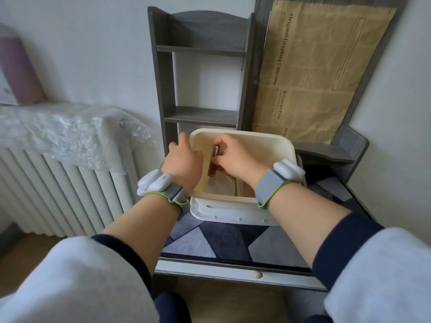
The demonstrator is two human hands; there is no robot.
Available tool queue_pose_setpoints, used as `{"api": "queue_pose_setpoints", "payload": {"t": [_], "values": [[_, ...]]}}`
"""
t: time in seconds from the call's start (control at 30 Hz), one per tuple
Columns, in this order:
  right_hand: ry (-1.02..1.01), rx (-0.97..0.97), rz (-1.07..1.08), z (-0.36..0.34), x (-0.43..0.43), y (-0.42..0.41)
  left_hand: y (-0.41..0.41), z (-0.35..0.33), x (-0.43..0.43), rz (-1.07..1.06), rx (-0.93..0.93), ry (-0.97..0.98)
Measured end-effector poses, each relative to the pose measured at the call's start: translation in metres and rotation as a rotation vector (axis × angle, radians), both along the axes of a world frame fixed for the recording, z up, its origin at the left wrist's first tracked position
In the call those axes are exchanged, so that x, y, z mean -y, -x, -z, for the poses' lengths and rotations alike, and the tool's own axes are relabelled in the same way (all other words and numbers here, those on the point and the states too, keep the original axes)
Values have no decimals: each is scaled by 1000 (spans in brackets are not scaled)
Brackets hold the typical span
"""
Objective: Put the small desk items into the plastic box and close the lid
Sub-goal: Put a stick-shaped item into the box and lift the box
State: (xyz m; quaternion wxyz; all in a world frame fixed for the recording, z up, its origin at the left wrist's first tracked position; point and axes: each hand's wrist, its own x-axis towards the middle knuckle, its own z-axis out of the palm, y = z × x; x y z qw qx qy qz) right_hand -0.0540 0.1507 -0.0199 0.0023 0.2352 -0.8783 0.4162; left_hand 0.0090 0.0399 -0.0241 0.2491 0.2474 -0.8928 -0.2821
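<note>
While my left hand curls over the box wall beneath it, likely to stop it sliding on the surface, my right hand pinches a small dark item inside the box, set low for dropping; lid not yet shut.

A smooth, matt cream plastic box sat on a soft-looking grey patterned mat. At 12 o'clock stood a shelf of matt grey wood grain; at 1 o'clock, creased brown paper. At 9 o'clock, crinkled glossy clear film covered a smooth white ribbed radiator. Woven grey cloth wristbands carried glossy white plastic pods.
</note>
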Motion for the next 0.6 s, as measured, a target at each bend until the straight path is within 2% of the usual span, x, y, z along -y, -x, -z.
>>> {"api": "queue_pose_setpoints", "payload": {"t": [0.33,0.6], "values": [[-151,58,-6,10,22,6,-6,8,4,85,-103,-50],[-246,79,0,16,29,-5,-10,5,1,97,-76,-93]]}}
